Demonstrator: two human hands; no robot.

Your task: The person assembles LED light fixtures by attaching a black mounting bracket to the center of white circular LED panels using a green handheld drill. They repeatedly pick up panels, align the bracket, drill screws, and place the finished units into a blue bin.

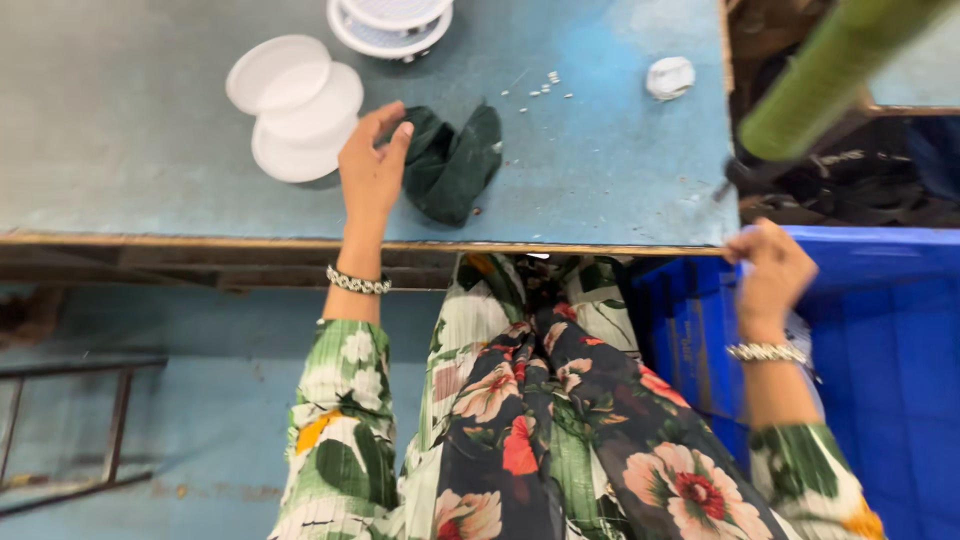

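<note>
**Left hand at the green cloth, right on the table edge**

Left hand (pixel 372 165) lies flat on the table (pixel 150 150), fingers loosely spread, holding nothing; fingertips just touch the cloth (pixel 455 165). Cloth sits crumpled right of the fingertips. Likely soft, light, limp: will sag when lifted; best pinched at the near fold. White discs (pixel 295 105) lie just left of the hand. Right hand (pixel 770 270) curls over the table's near corner, above a blue bin (pixel 880 330).
</note>
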